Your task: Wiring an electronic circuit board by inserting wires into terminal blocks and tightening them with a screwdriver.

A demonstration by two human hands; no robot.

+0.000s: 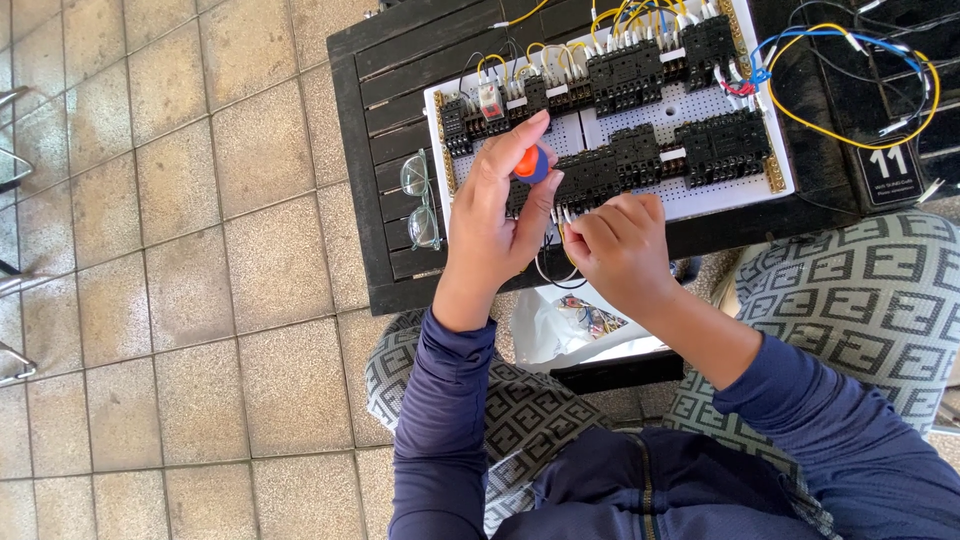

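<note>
Head view: left hand grips screwdriver; right hand pinches wire at panel. Step: wiring a terminal; next, tighten carefully.

The person wears a dark navy long-sleeved top; both sleeves are pushed up partway along the forearms, where the fabric bunches in soft folds. A thin zip line runs down the front of the top at the bottom of the view. The trousers are grey, covered with a repeating dark geometric pattern of interlocking squared shapes across both legs. The left hand and the right hand are bare, with no gloves, rings or watch visible.
</note>
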